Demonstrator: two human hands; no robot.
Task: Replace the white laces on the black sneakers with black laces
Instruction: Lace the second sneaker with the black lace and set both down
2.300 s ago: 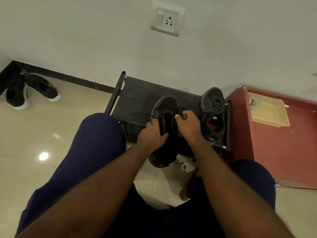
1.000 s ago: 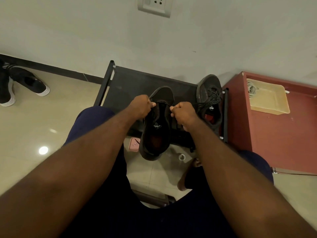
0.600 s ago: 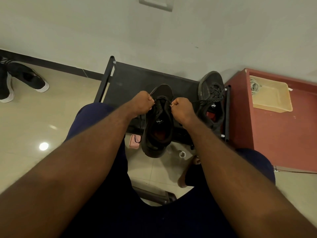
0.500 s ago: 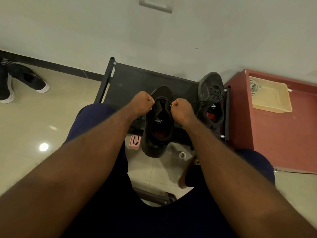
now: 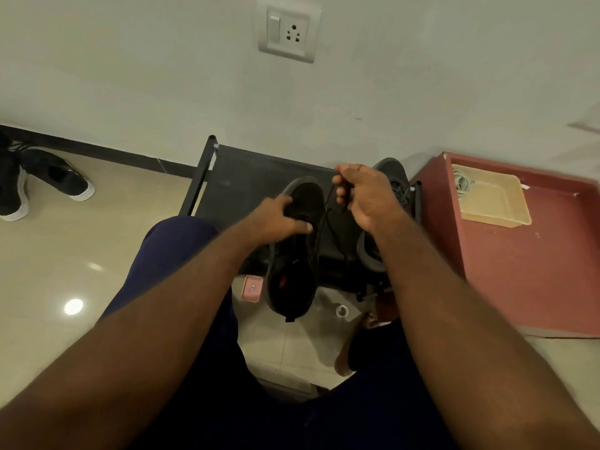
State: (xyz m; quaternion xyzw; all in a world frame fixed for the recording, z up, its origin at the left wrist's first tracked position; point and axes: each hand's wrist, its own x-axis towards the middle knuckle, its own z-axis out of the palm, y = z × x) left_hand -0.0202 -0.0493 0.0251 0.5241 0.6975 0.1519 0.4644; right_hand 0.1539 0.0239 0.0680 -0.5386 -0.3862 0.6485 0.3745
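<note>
My left hand (image 5: 282,219) grips the matte black sneaker (image 5: 293,264) across its upper, over the fabric shoe rack's (image 5: 246,177) front edge. My right hand (image 5: 363,196) pinches the thin black lace (image 5: 324,216), lifted higher than before, when both fists pulled sideways.

Navy trousers (image 5: 168,251) — bare forearms (image 5: 438,287)
</note>
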